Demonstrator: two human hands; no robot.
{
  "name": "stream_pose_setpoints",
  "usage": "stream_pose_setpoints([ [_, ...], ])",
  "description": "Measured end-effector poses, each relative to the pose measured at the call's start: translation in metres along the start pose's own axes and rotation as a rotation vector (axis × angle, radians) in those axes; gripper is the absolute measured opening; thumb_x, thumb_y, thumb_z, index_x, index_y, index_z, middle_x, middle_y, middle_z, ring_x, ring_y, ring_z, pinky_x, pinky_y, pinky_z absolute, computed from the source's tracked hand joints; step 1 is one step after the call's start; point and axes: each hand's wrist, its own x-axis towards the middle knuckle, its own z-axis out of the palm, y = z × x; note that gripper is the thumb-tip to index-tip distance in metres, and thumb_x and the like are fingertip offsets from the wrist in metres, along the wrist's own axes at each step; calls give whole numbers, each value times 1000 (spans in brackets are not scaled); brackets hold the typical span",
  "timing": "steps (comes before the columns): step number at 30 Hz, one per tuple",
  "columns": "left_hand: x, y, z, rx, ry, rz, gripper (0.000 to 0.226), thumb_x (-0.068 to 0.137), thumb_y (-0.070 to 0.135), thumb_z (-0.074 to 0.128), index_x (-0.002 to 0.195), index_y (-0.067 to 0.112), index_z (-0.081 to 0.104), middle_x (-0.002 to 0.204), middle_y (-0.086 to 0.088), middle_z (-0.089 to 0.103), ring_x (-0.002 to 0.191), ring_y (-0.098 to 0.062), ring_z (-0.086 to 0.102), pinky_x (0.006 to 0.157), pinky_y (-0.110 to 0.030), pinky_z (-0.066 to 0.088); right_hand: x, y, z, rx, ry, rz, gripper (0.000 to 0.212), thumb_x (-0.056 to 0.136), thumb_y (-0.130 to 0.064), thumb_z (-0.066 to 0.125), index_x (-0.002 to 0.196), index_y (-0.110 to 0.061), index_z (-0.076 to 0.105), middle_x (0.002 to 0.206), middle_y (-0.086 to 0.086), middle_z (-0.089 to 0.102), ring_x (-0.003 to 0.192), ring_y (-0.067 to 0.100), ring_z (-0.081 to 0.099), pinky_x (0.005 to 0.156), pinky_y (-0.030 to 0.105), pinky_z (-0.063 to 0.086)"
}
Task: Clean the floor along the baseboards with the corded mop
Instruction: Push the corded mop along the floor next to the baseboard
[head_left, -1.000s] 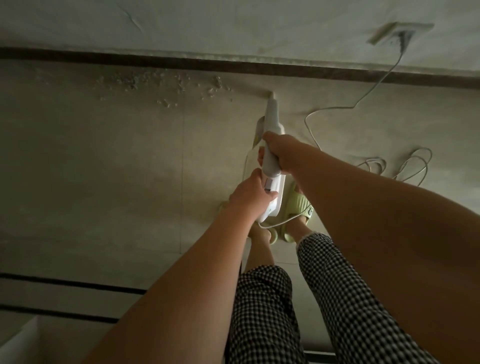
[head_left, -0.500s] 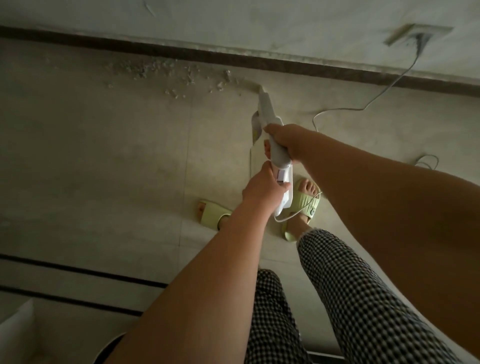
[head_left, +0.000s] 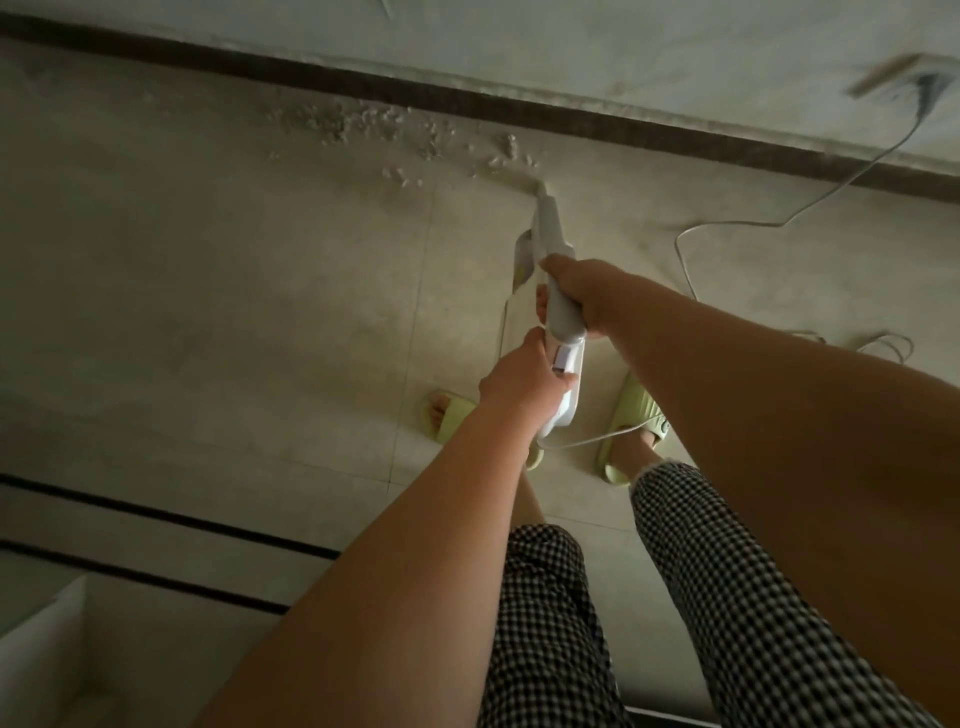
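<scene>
Seen from the head camera, a person worked the corded mop (head_left: 558, 312) toward the baseboard (head_left: 519, 106), its far end reaching the floor (head_left: 208, 312) just beside a scatter of crumbs (head_left: 374, 127). The sweeping step looked under way; the next stroke would call for pushing left along the wall through that litter. The right hand (head_left: 587, 296) was wrapped round the upper handle, the left hand (head_left: 519, 387) clenched lower down. The cord (head_left: 779, 221) trailed to a wall socket (head_left: 904, 78).
</scene>
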Motion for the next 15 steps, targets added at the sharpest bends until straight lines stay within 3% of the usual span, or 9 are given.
stream_pose_setpoints([
  [15, 20, -3, -19, 58, 16, 80, 35, 92, 35, 60, 117, 17, 44, 92, 1, 56, 97, -29, 62, 89, -45, 49, 1, -18, 11, 47, 33, -54, 20, 97, -24, 50, 88, -7, 50, 59, 2, 49, 45, 11, 47, 42, 19, 45],
])
